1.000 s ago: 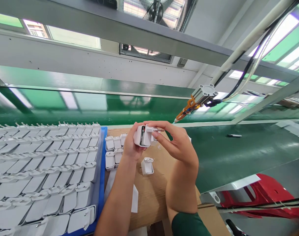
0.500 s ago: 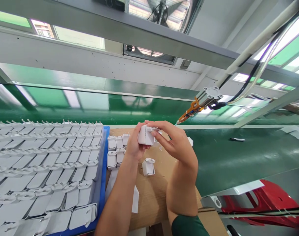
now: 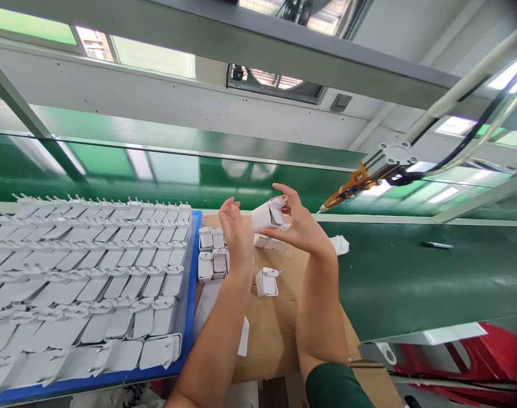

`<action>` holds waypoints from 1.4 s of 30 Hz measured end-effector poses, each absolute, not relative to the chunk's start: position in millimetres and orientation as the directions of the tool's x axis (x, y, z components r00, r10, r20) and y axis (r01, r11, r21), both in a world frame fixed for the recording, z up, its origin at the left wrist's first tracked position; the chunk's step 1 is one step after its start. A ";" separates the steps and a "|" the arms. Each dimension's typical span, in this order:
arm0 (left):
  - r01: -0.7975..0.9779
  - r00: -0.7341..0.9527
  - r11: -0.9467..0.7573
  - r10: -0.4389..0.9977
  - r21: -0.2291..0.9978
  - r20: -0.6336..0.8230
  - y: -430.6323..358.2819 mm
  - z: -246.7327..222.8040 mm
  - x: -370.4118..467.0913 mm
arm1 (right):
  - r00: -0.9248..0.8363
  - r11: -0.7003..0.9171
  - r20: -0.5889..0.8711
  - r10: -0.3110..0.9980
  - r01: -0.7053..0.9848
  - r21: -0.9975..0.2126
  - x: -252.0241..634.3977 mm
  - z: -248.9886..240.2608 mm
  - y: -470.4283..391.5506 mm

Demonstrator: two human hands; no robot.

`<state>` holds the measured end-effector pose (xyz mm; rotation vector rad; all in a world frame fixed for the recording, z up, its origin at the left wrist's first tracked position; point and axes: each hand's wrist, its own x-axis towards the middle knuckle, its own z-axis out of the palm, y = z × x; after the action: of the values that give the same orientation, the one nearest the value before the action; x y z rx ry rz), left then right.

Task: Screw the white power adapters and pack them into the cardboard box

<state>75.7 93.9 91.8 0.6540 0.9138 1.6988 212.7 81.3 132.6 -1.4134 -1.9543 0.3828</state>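
Observation:
A white plug-in power adapter (image 3: 264, 217) is held above the work surface by my right hand (image 3: 298, 221), thumb below and fingers above. My left hand (image 3: 236, 229) is just left of that adapter, apart from it, fingers loosely raised with nothing in them. Below the hands, another white adapter (image 3: 267, 282) stands alone on the brown board (image 3: 275, 334). Behind my hands a further adapter (image 3: 262, 241) is partly hidden. Close to my left wrist, several white adapters (image 3: 205, 266) stand in a small group, partly covered by my hand.
At left, a blue tray (image 3: 189, 283) holds rows of white adapters with pins up. An orange dispenser tool (image 3: 347, 190) hangs at upper right, its tip near my right hand. A white crumpled piece (image 3: 340, 245) and a pen (image 3: 437, 245) lie on the green surface (image 3: 394, 283).
My left hand has let go of the adapter and moved away from it. My right hand now holds it alone, tilted. The view has shifted slightly.

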 end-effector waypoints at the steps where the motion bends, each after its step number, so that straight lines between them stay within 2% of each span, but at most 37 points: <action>1: -0.524 -0.359 -0.217 0.933 0.823 0.018 94.0 92.2 72.9 | -0.163 0.330 0.322 0.932 0.749 -0.574 212.7 128.1 86.7; 4: -0.563 -0.399 -0.275 0.916 0.779 0.034 95.6 92.5 67.0 | -0.194 0.268 0.203 0.960 0.852 -0.449 208.2 112.1 104.4; 8: -0.646 -0.331 -0.174 0.941 0.743 -0.068 99.8 91.4 66.6 | -0.229 0.247 0.099 0.968 0.936 -0.251 196.3 90.4 122.6; 12: -0.677 -0.336 -0.171 0.937 0.716 -0.094 103.9 90.2 67.5 | -0.195 0.200 0.050 0.980 0.965 -0.171 190.0 72.8 129.4; 17: -0.577 -0.257 -0.094 0.964 0.811 -0.070 104.6 84.0 72.3 | -0.153 0.155 0.027 0.988 0.977 -0.146 192.8 73.4 125.4; 20: -0.478 -0.090 0.020 0.993 0.878 -0.071 102.3 78.0 80.9 | -0.178 0.187 0.070 0.982 0.968 -0.169 205.8 94.0 112.8; 22: -0.404 -0.005 0.059 0.998 0.913 -0.067 101.2 73.0 88.8 | -0.149 0.192 0.190 0.970 0.953 -0.235 221.5 109.1 101.2; 24: -0.334 0.027 0.067 0.998 0.940 -0.062 102.0 67.5 97.0 | 0.024 0.095 0.296 0.955 0.920 -0.380 240.6 117.1 89.7; 25: -0.293 0.030 0.075 0.997 0.953 -0.069 103.1 64.8 100.6 | 0.142 0.013 0.303 0.942 0.889 -0.458 250.2 116.9 84.3; 28: -0.105 0.048 0.165 0.986 0.981 -0.161 108.6 57.4 108.1 | 0.381 -0.232 0.152 0.912 0.785 -0.574 271.8 99.7 70.6; 31: 0.053 0.054 0.251 0.966 0.967 -0.253 113.4 52.2 110.0 | 0.357 -0.283 -0.005 0.934 0.731 -0.621 277.6 67.6 62.7; 34: 0.103 0.030 0.250 0.967 0.963 -0.254 115.1 47.8 110.5 | 0.304 -0.262 -0.066 0.951 0.671 -0.694 274.2 36.4 64.4; 36: 0.057 0.012 0.241 0.970 0.969 -0.242 115.6 43.9 111.8 | 0.309 -0.253 -0.059 0.949 0.635 -0.730 273.1 21.1 70.0; 42: -0.241 0.049 0.227 0.974 0.943 -0.222 123.0 29.8 120.1 | 0.430 -0.266 0.008 0.903 0.574 -0.774 283.1 -3.4 88.9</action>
<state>120.1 123.0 29.8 0.8729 1.1118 1.1339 283.1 88.9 -3.4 -1.9630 -1.2450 0.5809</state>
